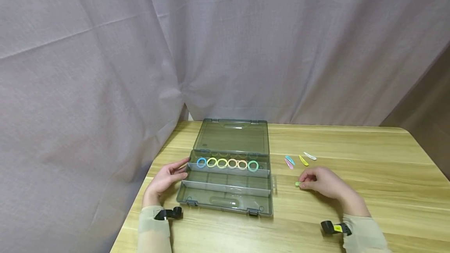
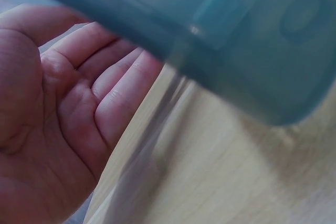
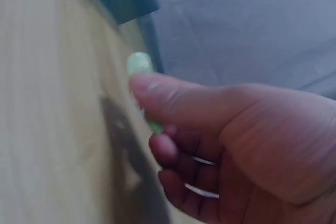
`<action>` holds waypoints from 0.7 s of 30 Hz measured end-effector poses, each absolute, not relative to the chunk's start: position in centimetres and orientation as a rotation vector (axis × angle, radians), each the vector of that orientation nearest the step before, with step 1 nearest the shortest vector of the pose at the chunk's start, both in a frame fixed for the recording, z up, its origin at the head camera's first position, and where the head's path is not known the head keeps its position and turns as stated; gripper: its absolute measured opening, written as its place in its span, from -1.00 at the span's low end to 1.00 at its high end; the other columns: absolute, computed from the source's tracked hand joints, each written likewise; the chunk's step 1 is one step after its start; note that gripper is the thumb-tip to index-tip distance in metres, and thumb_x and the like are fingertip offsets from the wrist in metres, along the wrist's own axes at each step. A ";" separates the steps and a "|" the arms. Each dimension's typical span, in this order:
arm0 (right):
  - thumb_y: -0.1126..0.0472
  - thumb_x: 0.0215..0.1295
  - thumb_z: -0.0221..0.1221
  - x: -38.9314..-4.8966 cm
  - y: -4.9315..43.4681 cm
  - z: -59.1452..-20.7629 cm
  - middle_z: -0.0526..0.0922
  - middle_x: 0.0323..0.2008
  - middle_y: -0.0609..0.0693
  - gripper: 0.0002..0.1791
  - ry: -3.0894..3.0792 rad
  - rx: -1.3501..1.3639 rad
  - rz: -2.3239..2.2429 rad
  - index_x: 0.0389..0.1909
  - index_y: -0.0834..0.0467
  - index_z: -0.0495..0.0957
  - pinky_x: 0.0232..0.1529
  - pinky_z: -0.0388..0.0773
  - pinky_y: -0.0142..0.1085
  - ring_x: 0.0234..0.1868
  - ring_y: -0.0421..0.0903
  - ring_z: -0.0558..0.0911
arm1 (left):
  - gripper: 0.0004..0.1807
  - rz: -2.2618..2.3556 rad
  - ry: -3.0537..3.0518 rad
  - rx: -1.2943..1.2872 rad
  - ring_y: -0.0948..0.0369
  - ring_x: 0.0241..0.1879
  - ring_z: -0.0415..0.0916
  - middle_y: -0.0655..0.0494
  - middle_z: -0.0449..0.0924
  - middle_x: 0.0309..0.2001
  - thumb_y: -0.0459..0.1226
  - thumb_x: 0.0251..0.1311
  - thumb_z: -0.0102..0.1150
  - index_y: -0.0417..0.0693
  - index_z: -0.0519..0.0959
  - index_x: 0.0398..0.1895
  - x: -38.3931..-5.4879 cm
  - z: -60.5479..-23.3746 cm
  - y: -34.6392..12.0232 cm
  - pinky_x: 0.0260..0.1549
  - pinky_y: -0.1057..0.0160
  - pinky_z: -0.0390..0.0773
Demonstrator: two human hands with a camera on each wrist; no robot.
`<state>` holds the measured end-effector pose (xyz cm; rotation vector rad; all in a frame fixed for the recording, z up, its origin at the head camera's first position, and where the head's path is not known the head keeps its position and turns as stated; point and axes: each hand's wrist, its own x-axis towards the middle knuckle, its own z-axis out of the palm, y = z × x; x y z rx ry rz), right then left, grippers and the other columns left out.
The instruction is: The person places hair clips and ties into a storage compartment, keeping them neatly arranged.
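Right hand [image 1: 325, 182]: thumb and index finger pressed together on the green clip, a narrow pinch; the other fingers curl in loosely below, as the right wrist view shows.
Green clip [image 1: 297, 184]: in that pinch, to the right of the box, one rounded end poking out past the thumb tip; whether it touches the table [image 1: 369, 159], I cannot tell.
Left hand [image 1: 163, 180]: spread, at the box's left side, thumb to the near side and fingers reaching toward the back corner; how firmly it presses, I cannot tell.
Box [image 1: 225, 209]: lid [image 1: 232, 136] laid back, three long rows, six rings [image 1: 237, 163] lined up in the back one.
Other clips: blue [image 1: 290, 160], pink [image 1: 288, 163], yellow [image 1: 303, 161] and white [image 1: 310, 155], on the table beyond the right hand.
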<state>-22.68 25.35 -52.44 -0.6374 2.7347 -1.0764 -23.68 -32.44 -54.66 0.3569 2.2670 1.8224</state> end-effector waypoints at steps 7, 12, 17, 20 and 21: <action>0.13 0.34 0.49 -22.4 22.4 -49.4 0.77 -0.32 -0.20 -0.92 2.808 -0.596 -1.259 -0.22 0.00 0.80 -0.28 0.63 -0.37 -0.29 -0.26 0.66 | -0.26 1.841 2.242 0.326 -0.17 0.52 0.29 -0.15 0.22 0.61 -0.41 0.37 0.34 -0.32 0.32 0.58 -23.6 -54.5 -32.3 0.34 0.40 0.43; 0.15 0.31 0.51 -22.9 17.9 -47.5 0.83 -0.24 -0.16 -0.89 2.734 -0.622 -1.360 -0.21 0.06 0.85 -0.17 0.70 -0.37 -0.19 -0.22 0.74 | -0.26 1.853 2.228 0.336 -0.20 0.53 0.26 -0.18 0.20 0.62 -0.41 0.38 0.33 -0.35 0.30 0.58 -23.6 -54.4 -32.2 0.41 0.28 0.39; 0.19 0.34 0.48 -23.9 12.1 -46.3 0.81 -0.31 -0.20 -0.92 2.623 -0.795 -1.338 -0.20 0.08 0.82 -0.21 0.69 -0.35 -0.28 -0.22 0.72 | -0.27 1.858 2.227 0.330 -0.22 0.53 0.25 -0.19 0.20 0.62 -0.42 0.39 0.32 -0.36 0.30 0.58 -23.5 -54.5 -32.4 0.41 0.28 0.39; 0.18 0.35 0.46 -24.5 8.4 -46.3 0.78 -0.36 -0.22 -0.92 2.571 -0.872 -1.308 -0.21 0.08 0.79 -0.26 0.67 -0.35 -0.34 -0.24 0.71 | -0.28 1.852 2.240 0.333 -0.22 0.52 0.25 -0.19 0.20 0.62 -0.42 0.40 0.31 -0.35 0.30 0.58 -23.6 -54.5 -32.4 0.37 0.35 0.42; 0.19 0.36 0.45 -24.6 7.1 -46.4 0.78 -0.38 -0.20 -0.92 2.543 -0.881 -1.309 -0.21 0.10 0.78 -0.29 0.67 -0.35 -0.36 -0.23 0.71 | -0.28 1.853 2.243 0.328 -0.22 0.52 0.26 -0.20 0.20 0.61 -0.43 0.40 0.31 -0.35 0.31 0.58 -23.6 -54.5 -32.5 0.35 0.37 0.43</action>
